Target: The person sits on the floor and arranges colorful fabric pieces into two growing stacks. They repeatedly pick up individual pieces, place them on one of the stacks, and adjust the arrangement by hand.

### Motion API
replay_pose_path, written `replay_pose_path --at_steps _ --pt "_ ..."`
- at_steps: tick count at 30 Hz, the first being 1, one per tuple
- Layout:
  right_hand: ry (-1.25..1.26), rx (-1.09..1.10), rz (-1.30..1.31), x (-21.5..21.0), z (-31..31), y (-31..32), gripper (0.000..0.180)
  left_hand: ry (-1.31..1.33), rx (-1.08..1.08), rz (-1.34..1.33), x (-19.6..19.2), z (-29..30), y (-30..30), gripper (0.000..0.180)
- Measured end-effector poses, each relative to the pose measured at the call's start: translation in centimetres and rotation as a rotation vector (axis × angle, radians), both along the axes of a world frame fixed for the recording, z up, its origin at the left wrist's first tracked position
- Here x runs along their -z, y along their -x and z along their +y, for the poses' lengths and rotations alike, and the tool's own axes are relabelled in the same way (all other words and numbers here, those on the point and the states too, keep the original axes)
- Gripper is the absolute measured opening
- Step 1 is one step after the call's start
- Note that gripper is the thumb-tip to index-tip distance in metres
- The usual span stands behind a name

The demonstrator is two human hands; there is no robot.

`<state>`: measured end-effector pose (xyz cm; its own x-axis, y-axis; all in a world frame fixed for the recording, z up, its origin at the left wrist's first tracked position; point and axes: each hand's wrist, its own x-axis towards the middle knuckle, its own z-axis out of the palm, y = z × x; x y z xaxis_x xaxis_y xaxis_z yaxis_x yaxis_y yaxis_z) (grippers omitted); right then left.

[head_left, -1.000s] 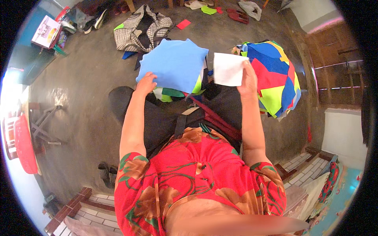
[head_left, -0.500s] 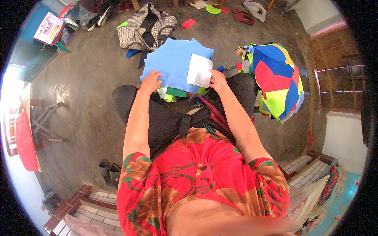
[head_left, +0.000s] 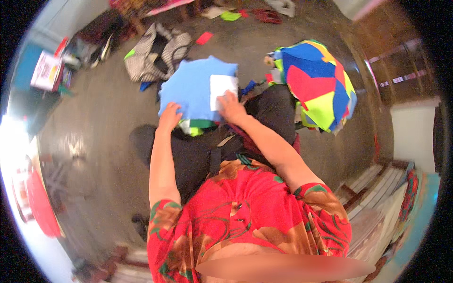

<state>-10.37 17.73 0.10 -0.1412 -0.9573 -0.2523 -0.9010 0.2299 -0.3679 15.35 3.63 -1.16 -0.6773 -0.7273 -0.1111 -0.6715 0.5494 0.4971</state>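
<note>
A light blue cloth piece (head_left: 191, 87) lies on top of a stack of coloured fabric on my lap. A white rectangular sheet (head_left: 222, 86) rests flat on the blue piece near its right side. My right hand (head_left: 232, 107) presses on the lower edge of the white sheet, fingers spread. My left hand (head_left: 170, 115) rests on the near left edge of the blue piece. Green and white layers (head_left: 196, 126) of the stack show under the blue piece between my hands.
A patchwork of red, blue, yellow and green fabric (head_left: 316, 85) lies on the floor to the right. A checked cloth (head_left: 153, 52) lies ahead on the grey floor, with small scraps beyond it. A red tub (head_left: 40, 203) stands at far left. Wooden boards (head_left: 377, 181) lie at right.
My right hand has brought the white sheet from the air at the right down onto the blue cloth and now presses it flat. The left hand has stayed on the cloth's edge.
</note>
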Motion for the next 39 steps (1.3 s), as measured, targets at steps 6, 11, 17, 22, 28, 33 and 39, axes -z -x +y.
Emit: replay_pose_path --at_steps 6,11,17,22,28,33,39 --pt "-0.044 -0.019 -0.002 -3.7 0.4 0.1 0.059 -0.049 -0.033 -0.014 -0.6 0.1 0.1 0.031" --pt "0.569 0.057 -0.129 -8.4 1.4 1.8 0.048 -0.006 -0.011 -0.002 -0.7 0.1 0.3 0.030" --pt "1.017 0.325 0.169 -18.0 8.3 9.8 0.033 -0.050 -0.031 -0.012 0.2 0.2 -0.2 0.030" --pt "0.892 0.724 0.580 -17.2 16.1 19.7 0.042 0.000 -0.001 -0.011 1.1 -0.2 -0.5 0.031" --pt "0.723 0.888 0.489 -13.8 19.7 22.8 0.039 0.006 0.009 -0.003 1.5 -0.3 -0.7 0.031" --pt "0.635 0.943 0.643 -13.6 18.7 22.8 0.025 0.038 0.031 -0.003 1.2 -0.2 -0.8 0.032" --pt "0.718 1.041 0.531 -13.8 19.3 23.4 0.015 0.012 0.035 -0.012 0.7 -0.1 -0.7 0.033"
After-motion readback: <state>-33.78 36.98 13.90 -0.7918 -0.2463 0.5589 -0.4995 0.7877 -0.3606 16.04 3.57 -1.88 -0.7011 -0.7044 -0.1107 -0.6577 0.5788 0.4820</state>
